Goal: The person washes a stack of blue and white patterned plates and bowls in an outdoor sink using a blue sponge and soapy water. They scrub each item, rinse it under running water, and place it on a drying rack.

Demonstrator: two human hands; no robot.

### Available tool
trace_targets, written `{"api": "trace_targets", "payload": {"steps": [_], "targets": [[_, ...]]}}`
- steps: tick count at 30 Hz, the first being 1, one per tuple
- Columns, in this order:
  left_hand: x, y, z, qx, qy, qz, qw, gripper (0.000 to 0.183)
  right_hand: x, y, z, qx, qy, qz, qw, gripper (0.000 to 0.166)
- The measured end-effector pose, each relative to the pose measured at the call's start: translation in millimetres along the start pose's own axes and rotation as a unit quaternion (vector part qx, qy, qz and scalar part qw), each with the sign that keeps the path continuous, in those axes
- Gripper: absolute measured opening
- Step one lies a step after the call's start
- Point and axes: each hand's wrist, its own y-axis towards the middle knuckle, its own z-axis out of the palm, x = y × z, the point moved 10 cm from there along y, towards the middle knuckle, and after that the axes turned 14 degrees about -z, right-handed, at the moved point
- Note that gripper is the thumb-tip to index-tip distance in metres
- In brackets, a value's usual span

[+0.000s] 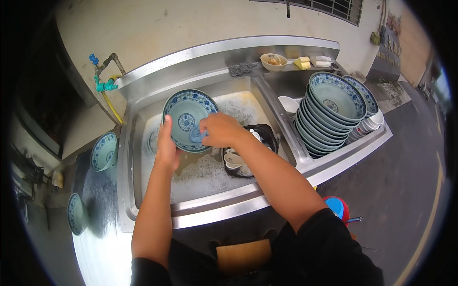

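Observation:
My left hand [167,144] grips the left side of a large blue-patterned ceramic bowl [180,107], tilted so that its inside faces me. Pinched in my right hand [223,130] is a blue scrubbing cloth or pad [196,135], pressed on the bowl's inner surface at lower right. The bowl is above the left basin of a stainless steel sink [211,203], over soapy water [200,178]. Beneath my right forearm, a black tub [275,137] holds white soup spoons [234,159]; the arm hides part of it. Another bowl [152,141] lies partly submerged behind my left hand.
The right basin holds a tall stack of matching bowls [322,132], a white bowl [288,104] and stacked white cups [368,123]. A grey scouring pad [241,69], food bowl [274,62] and yellow sponges [302,63] line the back ledge. Two patterned bowls [104,152] stand left, below a teal tap [106,85].

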Motion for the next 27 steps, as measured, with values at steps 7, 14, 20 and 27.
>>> {"api": "trace_targets", "payload": {"steps": [7, 14, 20, 27], "targets": [[-33.7, 1.0, -38.6, -0.09, 0.223, 0.143, 0.96, 0.056, -62.1, -32.5, -34.5, 0.126, -0.121, 0.208, 0.963, 0.035], [-19.8, 21.2, -60.7, -0.194, 0.468, 0.08, 0.858, 0.064, -56.7, -23.8, -11.4, 0.132, -0.104, 0.174, 0.97, 0.044], [60.7, 42.9, -76.3, -0.11, 0.205, -0.165, 0.959, 0.058, -38.0, -10.5, 18.5, 0.144, -0.062, 0.146, 0.977, 0.042], [74.2, 49.2, -61.9, -0.041, -0.126, -0.224, 0.966, 0.045, -65.1, -3.6, 19.0, -0.036, 0.024, 0.128, 0.991, 0.059]]}}
